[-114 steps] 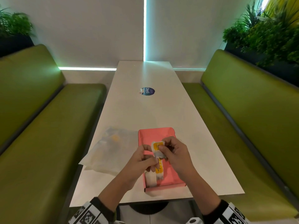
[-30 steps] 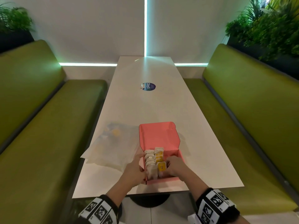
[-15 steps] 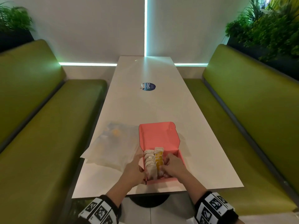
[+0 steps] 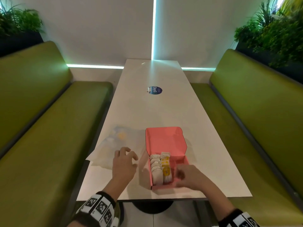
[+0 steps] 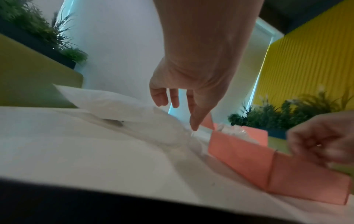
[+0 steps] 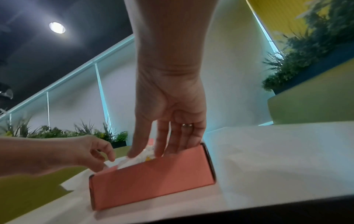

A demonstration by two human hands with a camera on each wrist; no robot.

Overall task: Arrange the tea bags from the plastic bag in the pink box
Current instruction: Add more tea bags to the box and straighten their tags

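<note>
Standing open near the front edge of the white table (image 4: 164, 108), the pink box (image 4: 165, 141) is seen with tea bags (image 4: 161, 169) packed upright in two rows along its left side. The right hand (image 4: 188, 176) is held over the box, its fingers (image 6: 161, 142) extended and resting on the bags. The left hand (image 4: 123, 164) is held relaxed and empty beside the box, over the edge of the plastic bag (image 4: 113, 145).

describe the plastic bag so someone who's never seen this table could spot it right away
On the long white table, look at the near end, just left of the open pink box. The plastic bag lies flat there, under the left hand: the only clear, crinkled thing.
</note>
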